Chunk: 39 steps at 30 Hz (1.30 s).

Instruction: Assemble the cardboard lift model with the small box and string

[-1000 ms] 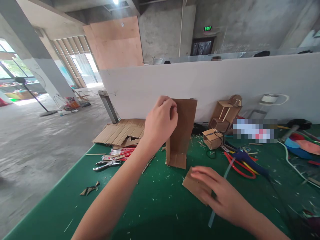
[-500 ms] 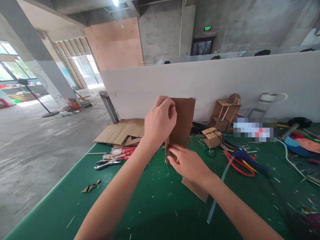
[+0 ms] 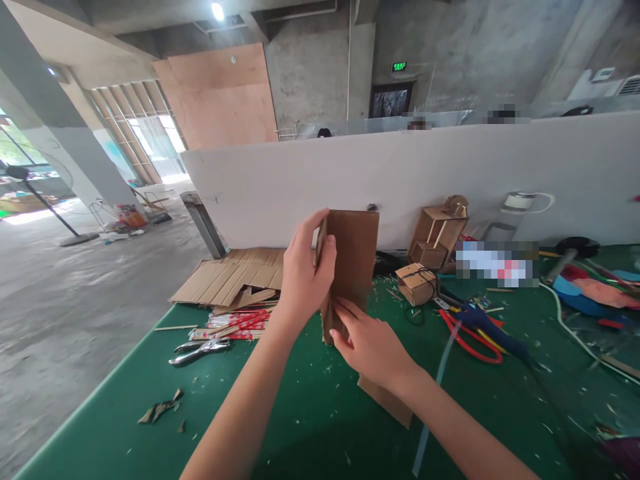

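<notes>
A brown cardboard piece point(image 3: 354, 250) stands upright on the green table, with a narrow side panel at an angle to its wide face. My left hand point(image 3: 307, 267) grips the upper part of the side panel, thumb on the inner face and fingers behind it. Low down, my right hand point(image 3: 373, 343) presses its fingers against the inside of the same piece near the fold; its grip is partly hidden. Under my right wrist lies a flat cardboard strip point(image 3: 385, 402).
Left of my hands are cardboard sheets point(image 3: 200, 283), red-and-white wrapped sticks point(image 3: 237, 323) and metal pliers point(image 3: 200, 350). To the right lie a small cardboard box point(image 3: 416, 285), red-handled scissors point(image 3: 480, 355), a blue glue gun point(image 3: 475, 317) and a clear glue stick point(image 3: 435, 407). A white partition point(image 3: 270, 187) stands behind.
My left hand has slid down from the top edge, its thumb now spread along the inner face. My right hand stays at the lower fold. The whole view has shifted slightly.
</notes>
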Motion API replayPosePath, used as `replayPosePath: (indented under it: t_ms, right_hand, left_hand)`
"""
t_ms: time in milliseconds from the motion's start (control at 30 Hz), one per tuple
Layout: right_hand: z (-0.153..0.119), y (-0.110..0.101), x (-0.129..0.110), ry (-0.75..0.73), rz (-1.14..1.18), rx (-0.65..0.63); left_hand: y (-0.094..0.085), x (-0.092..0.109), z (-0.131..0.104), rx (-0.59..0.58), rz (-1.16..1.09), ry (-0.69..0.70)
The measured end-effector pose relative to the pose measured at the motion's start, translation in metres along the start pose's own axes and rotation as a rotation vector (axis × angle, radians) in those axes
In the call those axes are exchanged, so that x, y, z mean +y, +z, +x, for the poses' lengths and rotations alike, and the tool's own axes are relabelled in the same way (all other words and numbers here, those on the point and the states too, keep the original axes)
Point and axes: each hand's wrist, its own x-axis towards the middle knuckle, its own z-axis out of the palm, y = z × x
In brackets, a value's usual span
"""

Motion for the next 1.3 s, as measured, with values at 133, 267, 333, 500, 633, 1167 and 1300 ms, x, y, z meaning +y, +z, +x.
replayPosePath:
  t_ms: [133, 267, 333, 500, 633, 1167, 1300]
  right_hand:
    - [-0.001, -0.001, -0.002, -0.005, -0.023, -0.001]
    - [0.0, 0.001, -0.003, -0.017, -0.025, -0.01]
    - [0.0, 0.003, -0.003, -0.009, -0.035, -0.019]
    - [-0.001, 0.01, -0.003, 0.005, -0.063, -0.046]
    - [0.001, 0.012, -0.004, 0.02, -0.101, -0.089]
    - [0.003, -0.064, 0.131, 0.314, -0.136, 0.262]
    - [0.016, -0.016, 0.177, 0.342, -0.246, 0.192]
  left_hand:
    - [0.001, 0.004, 0.003, -0.052, 0.081, 0.027]
    - [-0.005, 0.009, 0.009, -0.102, 0.133, 0.044]
    - [-0.006, 0.009, 0.01, -0.1, 0.143, 0.045]
    - [-0.003, 0.008, 0.009, -0.087, 0.152, 0.016]
    - [-0.002, 0.005, 0.01, -0.078, 0.151, 0.03]
    - [-0.003, 0.005, 0.011, -0.114, 0.173, 0.012]
    - [-0.003, 0.006, 0.009, -0.124, 0.175, 0.022]
